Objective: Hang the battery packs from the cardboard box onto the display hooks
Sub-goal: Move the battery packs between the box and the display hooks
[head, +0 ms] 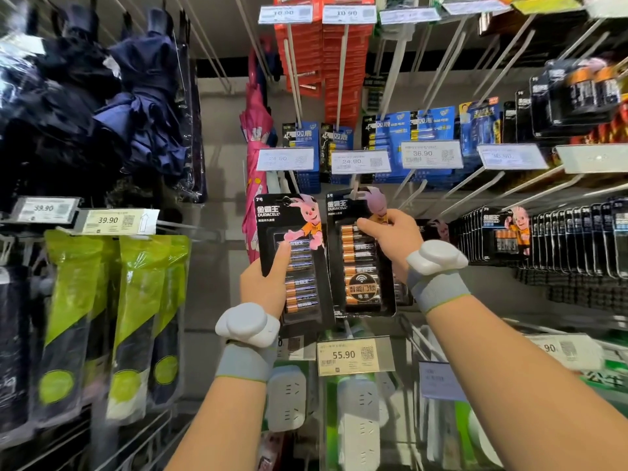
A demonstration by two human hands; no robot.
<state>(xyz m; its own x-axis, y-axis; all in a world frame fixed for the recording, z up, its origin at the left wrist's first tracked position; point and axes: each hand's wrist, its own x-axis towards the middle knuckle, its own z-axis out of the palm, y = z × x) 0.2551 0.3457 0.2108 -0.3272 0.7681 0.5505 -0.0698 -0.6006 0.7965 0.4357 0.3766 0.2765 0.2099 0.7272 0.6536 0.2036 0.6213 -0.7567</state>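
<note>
My left hand (pixel 268 277) grips a black Duracell pack of thin batteries (pixel 299 266) by its left edge, thumb across the front. My right hand (pixel 390 239) pinches a second black Duracell pack of thicker batteries (pixel 360 266) near its top, right beside the first. The top of that pack sits at the tip of a white display hook (pixel 355 190); whether the hole is on the hook I cannot tell. Both wrists wear grey bands with white devices. The cardboard box is out of view.
Blue battery packs (pixel 390 137) and price tags (pixel 360 161) hang above. More black Duracell packs (pixel 543 239) fill hooks at right. A 55.90 tag (pixel 346 356) and white power strips (pixel 356 430) lie below. Umbrellas (pixel 119 317) hang at left; bare hooks (pixel 469 195) jut out at the right.
</note>
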